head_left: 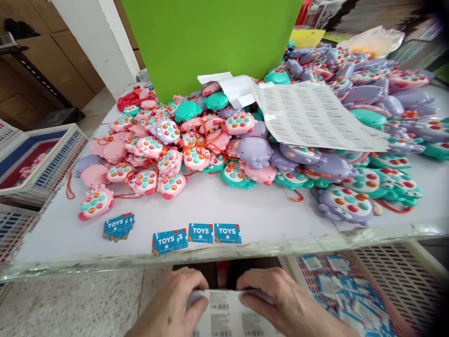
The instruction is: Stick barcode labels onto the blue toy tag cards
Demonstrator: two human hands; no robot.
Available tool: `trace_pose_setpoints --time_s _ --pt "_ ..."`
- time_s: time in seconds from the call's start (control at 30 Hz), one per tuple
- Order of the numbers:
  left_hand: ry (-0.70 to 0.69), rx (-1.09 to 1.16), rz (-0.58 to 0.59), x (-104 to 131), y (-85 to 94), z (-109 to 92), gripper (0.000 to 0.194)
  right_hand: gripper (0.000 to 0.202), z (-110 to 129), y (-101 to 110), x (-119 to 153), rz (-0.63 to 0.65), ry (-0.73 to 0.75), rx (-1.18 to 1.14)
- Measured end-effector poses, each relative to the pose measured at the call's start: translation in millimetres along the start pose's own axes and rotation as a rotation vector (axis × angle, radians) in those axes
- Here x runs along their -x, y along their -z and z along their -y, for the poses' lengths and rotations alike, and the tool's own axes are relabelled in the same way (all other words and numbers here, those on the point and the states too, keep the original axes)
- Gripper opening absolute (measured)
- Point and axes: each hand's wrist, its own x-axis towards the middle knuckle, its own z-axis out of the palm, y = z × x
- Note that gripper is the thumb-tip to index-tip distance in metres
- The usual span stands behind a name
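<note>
My left hand [175, 299] pinches the left part of a white sheet of barcode stickers [224, 311], just below the table's front edge. My right hand [277, 295] grips the same sheet from the right, thumb on top. The sheet's lower part runs out of view. Ahead on the table lie blue TOYS cards [227, 233], some single, some overlapping, with a small fanned stack [117, 227] at the left. Behind them spreads a heap of pink, purple and green animal toys [170, 185] with orange strings. More barcode sheets [308, 112] rest on the heap.
A green panel [210, 42] stands behind the heap. To the lower right, a basket [403, 267] holds many blue and white cards. White baskets [52, 164] stand left of the table [87, 250], beside cardboard boxes [66, 51].
</note>
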Motion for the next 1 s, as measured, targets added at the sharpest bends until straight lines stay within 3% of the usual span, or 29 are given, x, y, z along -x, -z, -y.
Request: trace_pose_setpoints --time_s 0.13,0.27,0.43,0.53,0.63,0.73,0.83,1.0 --pt "0.042 0.103 0.069 -2 3.4 -7 0.020 0.017 4 -11 -3 -0.076 0.107 -0.084" --pt "0.104 0.221 -0.009 3 4.7 -5 0.023 0.024 -3 -25 -1 -0.236 0.227 -0.118" --pt "0.186 0.365 0.025 0 0.3 3 0.018 0.023 -13 -33 5 -0.468 0.393 0.068" --pt "0.206 0.406 0.020 -5 -5.4 8 0.021 0.021 -13 -33 6 -0.536 0.430 0.121" --pt "0.182 0.440 0.035 -7 -9.9 14 0.025 0.016 -12 -31 6 -0.532 0.296 0.064" --pt "0.160 0.460 0.048 -8 -12.0 18 0.026 0.014 -12 -28 7 -0.434 0.206 -0.006" --pt "0.164 0.471 0.034 -8 -12.7 18 0.026 0.012 -12 -27 7 -0.411 0.241 -0.066" --pt "0.177 0.498 0.036 -9 -12.1 15 0.026 0.012 -12 -31 7 -0.506 0.300 -0.083"
